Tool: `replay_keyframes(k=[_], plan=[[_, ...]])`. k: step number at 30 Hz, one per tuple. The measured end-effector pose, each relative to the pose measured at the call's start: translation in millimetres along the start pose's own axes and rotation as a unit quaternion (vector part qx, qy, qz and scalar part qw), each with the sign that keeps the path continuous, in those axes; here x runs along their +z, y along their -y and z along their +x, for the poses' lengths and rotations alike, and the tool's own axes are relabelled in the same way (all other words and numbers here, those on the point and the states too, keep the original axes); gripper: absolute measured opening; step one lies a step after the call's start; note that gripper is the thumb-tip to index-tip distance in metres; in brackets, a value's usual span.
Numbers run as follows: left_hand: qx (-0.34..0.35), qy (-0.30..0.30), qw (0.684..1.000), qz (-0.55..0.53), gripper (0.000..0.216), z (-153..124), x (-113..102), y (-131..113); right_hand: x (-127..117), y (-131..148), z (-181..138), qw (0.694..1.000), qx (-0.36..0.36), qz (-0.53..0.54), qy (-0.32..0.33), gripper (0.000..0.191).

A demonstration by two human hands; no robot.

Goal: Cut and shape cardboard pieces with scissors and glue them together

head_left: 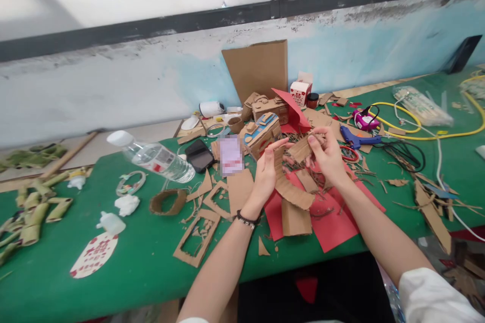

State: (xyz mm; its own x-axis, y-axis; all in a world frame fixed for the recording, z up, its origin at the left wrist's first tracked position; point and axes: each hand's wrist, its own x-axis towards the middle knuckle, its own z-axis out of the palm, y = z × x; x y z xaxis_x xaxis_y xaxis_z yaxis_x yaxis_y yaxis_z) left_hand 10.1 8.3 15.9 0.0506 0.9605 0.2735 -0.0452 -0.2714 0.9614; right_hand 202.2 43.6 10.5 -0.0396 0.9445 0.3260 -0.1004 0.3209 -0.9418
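Observation:
Above the cluttered middle of the table, my left hand (265, 174) is closed on the upper end of a curved strip of corrugated cardboard (293, 192), which hangs down to the right. My right hand (329, 155) pinches a small flat cardboard piece (302, 150) between thumb and fingers, close to the strip's top. Whether the two pieces touch I cannot tell. Under my hands lie red paper sheets (329, 232), a folded cardboard piece (296, 219) and brown shreds. Just beyond my left hand stands a cardboard model (261, 133) with a blue patch on top.
A blue glue gun (358, 139) with a black cord lies right of my hands. On the left are a water bottle (159, 159), a black phone (199, 155), a cardboard ring (168, 202) and cut cardboard frames (197, 237). A yellow cable (428, 136) crosses the right side.

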Motion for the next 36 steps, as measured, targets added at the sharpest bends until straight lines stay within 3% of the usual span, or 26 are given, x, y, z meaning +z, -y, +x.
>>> replay_keyframes(k=[4, 11, 31, 36], plan=[[0.003, -0.023, 1.0, 0.001, 0.068, 2.0, -0.8, 4.2, 3.1, 9.4, -4.5, 0.999, -0.044, -0.02, 0.018, 0.041], [-0.035, 0.004, 0.999, -0.014, 0.066, 6.4, -4.7, 3.3, -3.8, 13.5, -4.9, 0.978, -0.143, -0.136, 0.066, 0.013], [-0.157, -0.015, 0.98, -0.122, 0.055, 3.9, 1.0, -6.2, 0.1, 10.9, -4.3, 0.983, -0.11, -0.122, 0.082, 0.015], [-0.176, -0.018, 0.976, -0.125, 0.061, 4.9, 1.4, -7.1, 0.0, 9.7, -3.3, 0.982, -0.103, -0.132, 0.081, 0.015]])
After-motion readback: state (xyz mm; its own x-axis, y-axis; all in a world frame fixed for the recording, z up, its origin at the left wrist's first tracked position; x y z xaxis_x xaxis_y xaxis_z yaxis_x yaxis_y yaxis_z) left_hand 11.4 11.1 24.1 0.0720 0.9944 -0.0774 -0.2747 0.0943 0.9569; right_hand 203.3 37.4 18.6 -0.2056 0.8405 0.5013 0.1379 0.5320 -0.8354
